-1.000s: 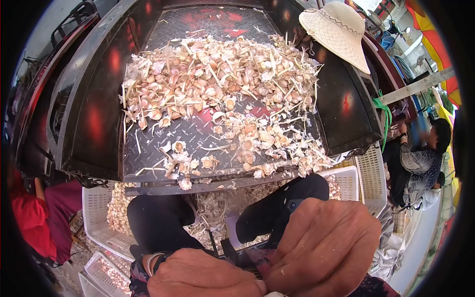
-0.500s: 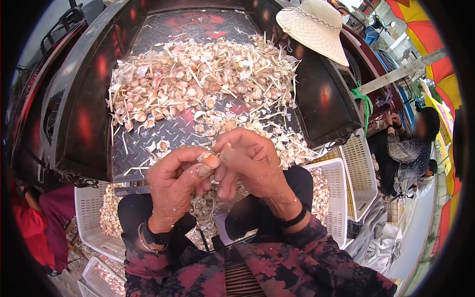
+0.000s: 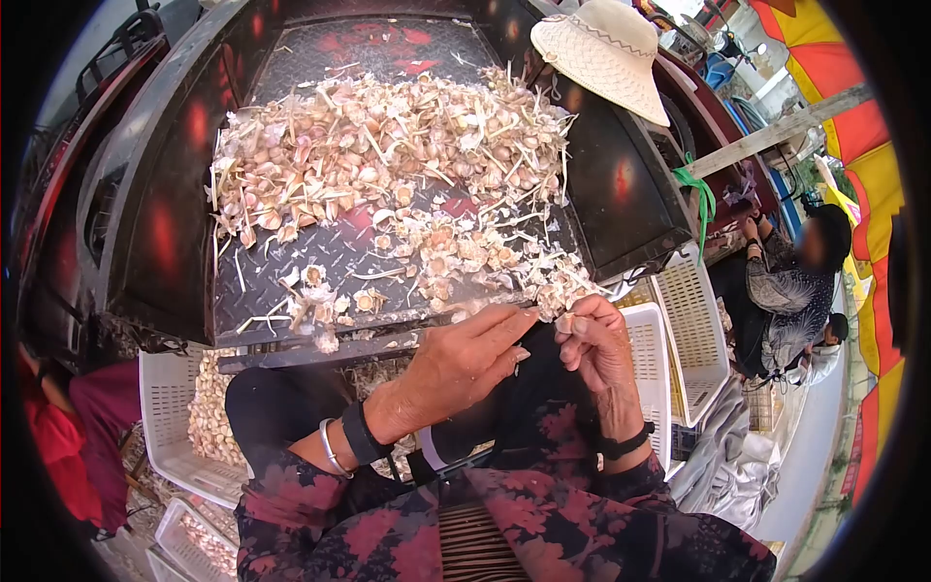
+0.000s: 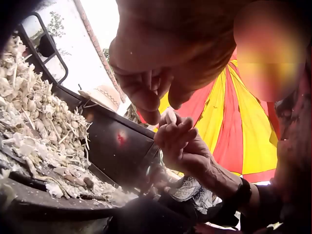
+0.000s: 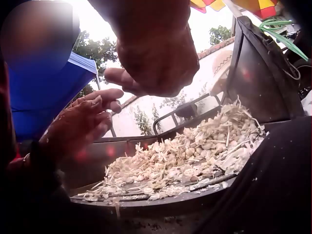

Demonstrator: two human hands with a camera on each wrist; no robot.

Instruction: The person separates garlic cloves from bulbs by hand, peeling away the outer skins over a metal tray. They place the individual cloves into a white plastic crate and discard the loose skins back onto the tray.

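Note:
My right hand (image 3: 601, 349) pinches a small pale garlic clove (image 3: 565, 323) between thumb and fingertips, just beyond the near edge of the metal bed. Beside it, to the left, my left hand (image 3: 461, 359) points its fairly straight fingers toward that clove. From the left wrist, the left hand (image 4: 165, 58) looms large above the right hand (image 4: 183, 144). In the right wrist view a gap shows between the left fingers and the right hand (image 5: 158, 63). A heap of garlic cloves (image 3: 339, 160) with stalks covers the bed, and peeled-off skins (image 3: 456, 247) lie nearer me.
White plastic baskets stand below the bed, one on the left (image 3: 160, 407) with cloves and one on the right (image 3: 652, 335). A straw hat (image 3: 606, 58) sits on the right side wall. Another person (image 3: 790, 281) is at the right, near a wooden bar (image 3: 776, 131) with green ties.
Both hands rose from low near the camera to over the lap, working together at a clove. Now they have shifted right and drawn apart, the right hand keeping a clove, the left fingers straightened.

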